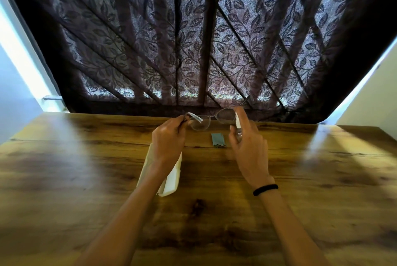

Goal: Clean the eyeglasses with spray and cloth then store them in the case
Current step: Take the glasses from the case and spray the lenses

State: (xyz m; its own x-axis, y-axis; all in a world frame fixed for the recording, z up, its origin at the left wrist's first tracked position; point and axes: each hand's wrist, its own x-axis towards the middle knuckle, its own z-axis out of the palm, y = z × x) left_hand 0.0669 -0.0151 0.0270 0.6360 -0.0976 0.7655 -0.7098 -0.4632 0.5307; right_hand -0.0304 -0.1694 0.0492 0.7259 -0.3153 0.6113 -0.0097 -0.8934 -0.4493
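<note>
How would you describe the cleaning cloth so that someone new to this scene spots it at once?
Start at the wooden table before the leaf-patterned curtain. Towards its far edge, just beside the right hand holding the spray bottle, lies the cloth. It is small, flat and blue-grey, unlike the larger white case nearer the viewer.

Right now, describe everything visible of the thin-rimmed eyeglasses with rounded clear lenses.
The thin-rimmed eyeglasses with rounded clear lenses hang roughly level in the air over the far edge of the brown wooden table. Rims and bridge look like thin dark metal; one temple looks pale. The left hand grips their left end near the hinge. The right hand holds a small white spray bottle beside the other lens; contact cannot be told.
</note>
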